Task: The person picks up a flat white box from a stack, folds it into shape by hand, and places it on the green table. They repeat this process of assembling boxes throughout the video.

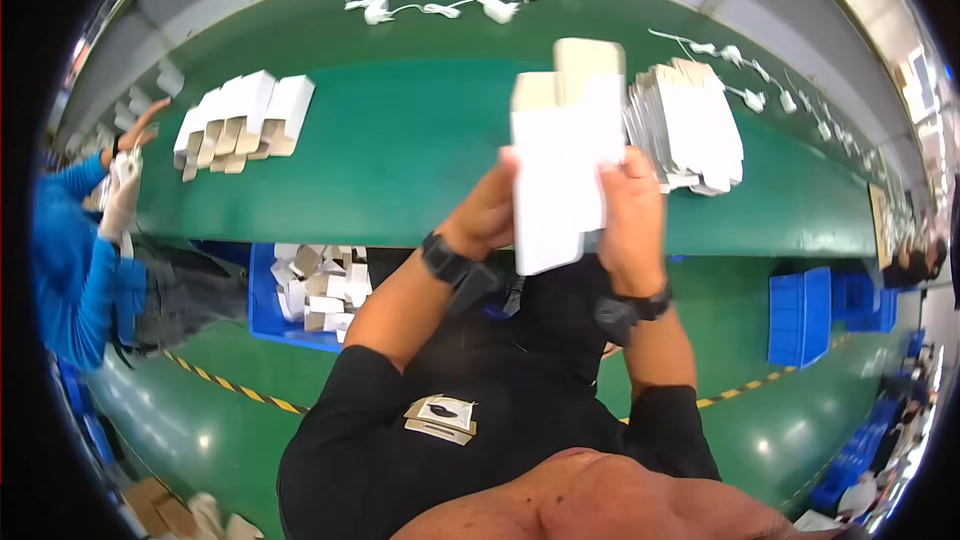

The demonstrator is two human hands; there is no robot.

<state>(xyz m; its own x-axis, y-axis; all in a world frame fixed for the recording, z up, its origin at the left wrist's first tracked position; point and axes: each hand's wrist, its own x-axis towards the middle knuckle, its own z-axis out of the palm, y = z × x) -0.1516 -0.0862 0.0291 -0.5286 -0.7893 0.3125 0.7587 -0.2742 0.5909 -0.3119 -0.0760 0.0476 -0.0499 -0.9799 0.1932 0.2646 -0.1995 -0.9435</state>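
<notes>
Between my two hands is a flattened white carton [560,175] with tan inner flaps at its far end, held up over the near edge of the green work surface [420,150]. My left hand [488,205] grips its left side. On the right side my right hand [632,220] is closed around it, thumb lying on the white face. Just right of that hand stands a stack of flat white cartons [695,130]. Farther left sits a group of opened white boxes [243,120], their tan insides showing.
White chargers with coiled cables [440,10] lie along the far side, and more cabled chargers [735,55] at the far right. A blue bin [262,305] of small white boxes is below the left edge. At left, a person in blue [75,250] reaches over the surface. Blue crates [798,315] stand at right.
</notes>
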